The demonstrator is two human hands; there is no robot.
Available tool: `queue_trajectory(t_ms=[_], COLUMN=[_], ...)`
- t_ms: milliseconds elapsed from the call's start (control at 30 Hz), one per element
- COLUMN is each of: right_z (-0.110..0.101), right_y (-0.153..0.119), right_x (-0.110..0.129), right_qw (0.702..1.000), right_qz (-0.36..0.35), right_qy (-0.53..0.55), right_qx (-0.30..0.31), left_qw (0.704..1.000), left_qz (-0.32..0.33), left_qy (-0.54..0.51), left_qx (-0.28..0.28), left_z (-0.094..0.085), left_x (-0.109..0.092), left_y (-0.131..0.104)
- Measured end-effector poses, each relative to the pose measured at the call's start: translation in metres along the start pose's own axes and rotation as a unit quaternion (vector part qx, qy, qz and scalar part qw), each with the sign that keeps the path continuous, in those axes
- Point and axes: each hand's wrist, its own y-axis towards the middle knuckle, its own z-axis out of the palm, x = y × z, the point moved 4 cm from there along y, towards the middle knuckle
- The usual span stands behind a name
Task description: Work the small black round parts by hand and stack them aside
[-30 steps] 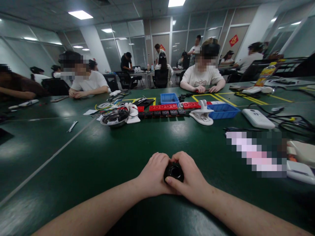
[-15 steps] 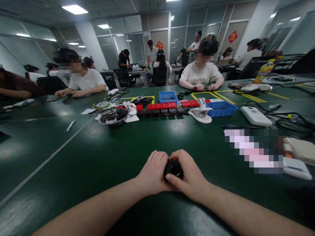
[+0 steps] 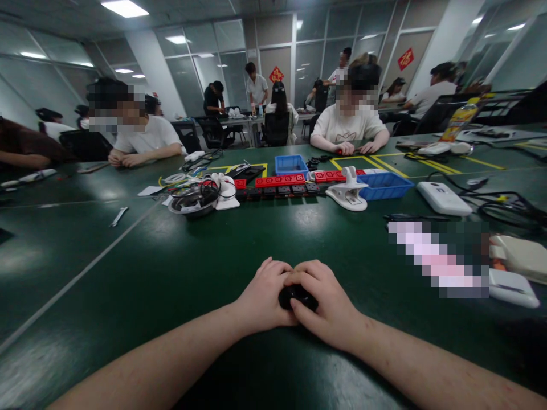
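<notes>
Left hand (image 3: 265, 295) and right hand (image 3: 328, 299) meet with fingers curled closed around a glossy black part (image 3: 296, 295) between them, above or on a green table (image 3: 205, 256); contact with the surface cannot be told. Its visible body stretches side to side, smooth and rounded; fingers hide which way it points. Beyond, red plastic sockets (image 3: 280, 180) line up between a shiny bowl (image 3: 200, 212) and a white clamp (image 3: 347, 196). Workers (image 3: 147, 136) sit across the glass-panelled room.
</notes>
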Motion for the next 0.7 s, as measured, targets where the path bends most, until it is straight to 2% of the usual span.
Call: queue_trajectory(t_ms=[167,333,400,500,600,700], right_z=[-0.003,-0.003,-0.004,-0.003,0.000,0.003], right_y=[-0.001,-0.003,-0.003,-0.002,-0.001,0.000], right_x=[0.005,0.006,0.004,-0.004,-0.013,-0.016], right_qw=[0.996,0.994,0.995,0.998,0.998,0.997], right_qz=[-0.070,-0.092,-0.079,-0.023,0.033,0.059], right_qy=[0.045,0.052,0.053,0.043,0.028,0.022], right_qx=[0.013,0.011,-0.016,-0.050,-0.055,-0.045], left_qw=[1.000,0.999,0.999,0.999,1.000,1.000], left_qz=[0.018,0.023,0.023,0.012,-0.004,-0.023], left_qy=[-0.010,-0.011,-0.018,-0.025,-0.019,-0.006], left_qx=[0.013,0.027,0.028,0.020,0.002,-0.016], left_z=[0.002,0.003,0.004,0.002,0.000,-0.002], left_x=[0.002,0.003,0.003,0.003,0.001,0.000], left_y=[0.003,0.001,-0.001,-0.002,-0.002,-0.002])
